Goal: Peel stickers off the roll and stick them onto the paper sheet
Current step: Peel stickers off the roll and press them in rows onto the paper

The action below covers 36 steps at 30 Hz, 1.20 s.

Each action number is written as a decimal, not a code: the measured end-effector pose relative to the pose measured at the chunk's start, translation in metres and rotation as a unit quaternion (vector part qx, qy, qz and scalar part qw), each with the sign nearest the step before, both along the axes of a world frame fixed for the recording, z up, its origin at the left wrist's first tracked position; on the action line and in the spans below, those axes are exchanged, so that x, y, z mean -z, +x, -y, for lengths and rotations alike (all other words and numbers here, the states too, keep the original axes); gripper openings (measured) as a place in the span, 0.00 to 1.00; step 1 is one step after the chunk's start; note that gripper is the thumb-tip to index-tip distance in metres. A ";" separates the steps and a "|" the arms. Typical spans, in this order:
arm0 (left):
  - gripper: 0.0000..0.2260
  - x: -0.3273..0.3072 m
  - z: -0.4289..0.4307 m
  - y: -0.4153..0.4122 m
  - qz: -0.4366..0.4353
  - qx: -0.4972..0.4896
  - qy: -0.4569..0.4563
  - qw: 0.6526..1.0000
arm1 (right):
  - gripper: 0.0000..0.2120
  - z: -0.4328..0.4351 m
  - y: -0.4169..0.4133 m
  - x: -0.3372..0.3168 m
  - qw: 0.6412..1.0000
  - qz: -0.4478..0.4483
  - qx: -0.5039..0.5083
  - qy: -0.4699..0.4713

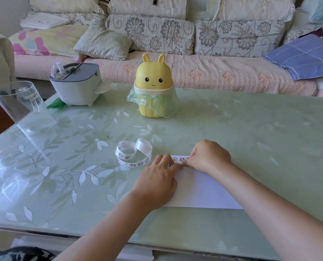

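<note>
One sticker roll point(126, 152) lies on the table point(232, 129), left of both hands. Its strip point(179, 158) runs rightward along the far edge of the paper sheet point(204, 191). The left hand point(156, 178), nearer the roll, presses the strip with almost straight fingers; the curled right hand point(208, 157) seems to pinch it.

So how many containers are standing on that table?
3. A clear cup at the left edge, a grey lidded tub just behind it, and a yellow bunny bin further right, toward the middle. None looks hidden.
</note>
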<state>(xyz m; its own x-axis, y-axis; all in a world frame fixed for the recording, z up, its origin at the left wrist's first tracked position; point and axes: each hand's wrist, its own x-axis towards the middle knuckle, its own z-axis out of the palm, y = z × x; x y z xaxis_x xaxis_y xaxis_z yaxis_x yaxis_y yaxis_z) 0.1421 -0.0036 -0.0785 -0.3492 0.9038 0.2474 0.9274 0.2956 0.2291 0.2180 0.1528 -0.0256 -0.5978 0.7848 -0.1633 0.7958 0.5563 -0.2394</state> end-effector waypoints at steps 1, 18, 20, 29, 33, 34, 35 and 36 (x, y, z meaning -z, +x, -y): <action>0.21 0.000 -0.001 0.000 -0.003 -0.002 0.002 1.000 | 0.16 0.000 0.004 0.001 1.000 -0.013 -0.003 -0.008; 0.23 0.004 -0.008 0.010 -0.029 0.013 -0.002 1.000 | 0.42 0.011 0.064 0.042 0.944 -0.007 -0.322 0.073; 0.26 0.004 -0.009 0.009 -0.006 0.023 -0.013 1.000 | 0.41 0.009 0.067 0.043 0.943 -0.017 -0.327 0.063; 0.26 0.002 -0.007 0.006 0.025 0.052 -0.019 0.998 | 0.24 0.005 0.067 0.043 0.936 -0.125 -0.324 0.057; 0.19 0.006 -0.002 0.001 0.020 0.072 0.055 0.996 | 0.31 0.007 0.065 0.044 0.939 -0.106 -0.318 0.078; 0.17 0.005 -0.001 0.002 0.029 0.077 0.069 0.994 | 0.32 0.007 0.064 0.043 0.940 -0.101 -0.316 0.080; 0.16 0.004 0.000 0.002 0.040 0.080 0.078 0.993 | 0.35 0.008 0.064 0.043 0.942 -0.093 -0.314 0.078; 0.15 0.005 0.000 0.002 0.051 0.075 0.082 0.992 | 0.37 0.008 0.063 0.044 0.943 -0.080 -0.315 0.072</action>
<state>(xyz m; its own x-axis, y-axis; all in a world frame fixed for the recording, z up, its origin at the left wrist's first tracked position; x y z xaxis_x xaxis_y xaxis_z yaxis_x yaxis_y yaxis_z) 0.1436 -0.0033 -0.0836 -0.2446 0.8978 0.3662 0.9274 0.1064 0.3585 0.2809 0.1447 -0.0694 -0.9607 0.2728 0.0507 0.2563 0.9425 -0.2143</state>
